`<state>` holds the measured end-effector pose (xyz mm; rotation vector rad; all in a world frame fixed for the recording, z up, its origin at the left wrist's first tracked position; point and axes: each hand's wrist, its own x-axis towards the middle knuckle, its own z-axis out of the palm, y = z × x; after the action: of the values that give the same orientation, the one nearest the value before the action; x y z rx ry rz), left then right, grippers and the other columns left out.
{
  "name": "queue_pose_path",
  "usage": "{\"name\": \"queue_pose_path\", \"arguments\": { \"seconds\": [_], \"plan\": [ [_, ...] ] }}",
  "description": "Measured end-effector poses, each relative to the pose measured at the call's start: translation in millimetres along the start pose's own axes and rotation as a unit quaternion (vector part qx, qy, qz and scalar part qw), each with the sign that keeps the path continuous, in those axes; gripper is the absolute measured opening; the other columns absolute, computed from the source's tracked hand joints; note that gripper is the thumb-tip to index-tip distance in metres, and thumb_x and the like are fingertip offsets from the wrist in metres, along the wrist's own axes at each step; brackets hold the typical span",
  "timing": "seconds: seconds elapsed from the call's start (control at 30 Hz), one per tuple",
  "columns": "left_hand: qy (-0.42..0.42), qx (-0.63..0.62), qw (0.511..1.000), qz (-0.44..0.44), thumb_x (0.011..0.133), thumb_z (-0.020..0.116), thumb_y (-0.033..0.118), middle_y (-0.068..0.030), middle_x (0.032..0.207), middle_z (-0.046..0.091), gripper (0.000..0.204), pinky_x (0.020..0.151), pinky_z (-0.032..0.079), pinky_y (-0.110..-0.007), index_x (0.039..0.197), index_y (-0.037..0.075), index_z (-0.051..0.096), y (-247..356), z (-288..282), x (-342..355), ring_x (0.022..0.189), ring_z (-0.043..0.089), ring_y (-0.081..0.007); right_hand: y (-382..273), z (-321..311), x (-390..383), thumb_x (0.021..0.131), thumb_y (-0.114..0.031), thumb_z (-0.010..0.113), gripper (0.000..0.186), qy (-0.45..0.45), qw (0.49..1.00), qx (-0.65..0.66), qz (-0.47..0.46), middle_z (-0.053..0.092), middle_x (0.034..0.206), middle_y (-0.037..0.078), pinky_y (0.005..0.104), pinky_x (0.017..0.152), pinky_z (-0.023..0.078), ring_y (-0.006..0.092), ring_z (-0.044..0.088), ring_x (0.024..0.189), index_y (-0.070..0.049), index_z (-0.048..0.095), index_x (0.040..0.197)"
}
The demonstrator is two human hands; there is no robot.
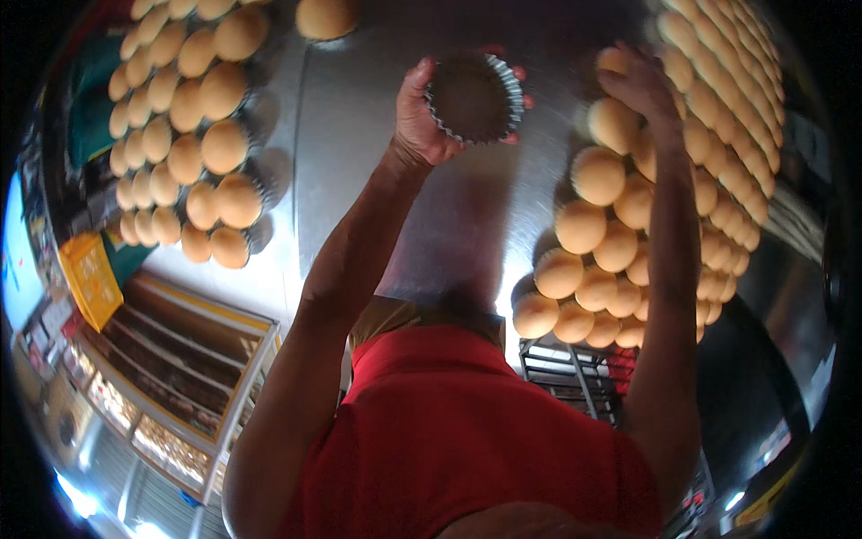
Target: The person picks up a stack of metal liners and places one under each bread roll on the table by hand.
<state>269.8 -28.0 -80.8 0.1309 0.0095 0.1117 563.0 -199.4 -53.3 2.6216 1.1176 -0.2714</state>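
one fluted tin (474, 101) held over a metal table (359, 193)

left hand (422, 126): clamped on the tin, thumb at its left side, fingertips showing past its right rim. tin is above the middle strip of table, between two groups of buns, open side up, inside dark; single or nested, cannot tell. right hand (642, 88): stretched to the right group of buns (615, 247), fingers at a bun (612, 61) on its inner edge; whether closed on it, cannot tell. buns domed, golden-brown, set close together. left group of buns (224, 146): fluted edges visible beneath some. lone bun (326, 18): apart, near the far end of left group. yellow crate (90, 278): off at left.
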Motion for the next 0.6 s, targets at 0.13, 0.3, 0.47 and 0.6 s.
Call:
{"name": "queue_pose_path", "arguments": {
  "seconds": [0.13,0.3,0.47,0.6],
  "plan": [
    [-0.012,-0.037,0.999,0.024,0.078,0.063,0.072,-0.0259,0.145,0.045,0.098,0.083,0.056,-0.066,0.147,0.008,0.039,23,11,-37,0.128,0.05,-0.048,-54,-13,19,0.087,-0.056,0.069,0.073,0.147,0.974,0.127,-0.12,0.052,0.146,0.018,0.0467,0.114,0.038,0.036,0.044,0.139,-0.012,0.052,0.144],
    [-0.008,-0.082,0.991,0.101,0.081,0.062,0.064,-0.0253,0.143,0.048,0.087,0.09,0.052,-0.068,0.145,0.008,0.043,51,33,-95,0.127,0.051,-0.0507,-231,-93,-6,0.078,-0.03,0.079,0.076,-0.035,0.79,0.563,-0.242,0.045,0.147,0.021,0.0454,0.11,0.042,0.0347,0.046,0.135,-0.006,0.048,0.143],
    [0.074,0.079,0.941,0.319,0.077,0.063,0.056,-0.0191,0.141,0.05,0.082,0.103,0.046,-0.061,0.143,0.01,0.044,76,68,-141,0.128,0.053,-0.0399,-298,-128,-92,0.09,-0.02,0.071,0.055,-0.077,0.669,0.679,-0.292,0.063,0.127,0.013,0.0352,0.102,0.047,0.0207,0.057,0.121,-0.005,0.051,0.139],
    [0.076,0.152,0.911,0.375,0.073,0.066,0.051,-0.0188,0.139,0.051,0.081,0.111,0.041,-0.043,0.14,0.009,0.045,90,99,-163,0.127,0.053,-0.0321,-340,-127,-130,0.088,-0.004,0.065,0.052,-0.03,0.628,0.721,-0.292,0.058,0.131,0.011,0.036,0.102,0.047,0.0207,0.056,0.12,-0.003,0.049,0.138]
  ]
}}
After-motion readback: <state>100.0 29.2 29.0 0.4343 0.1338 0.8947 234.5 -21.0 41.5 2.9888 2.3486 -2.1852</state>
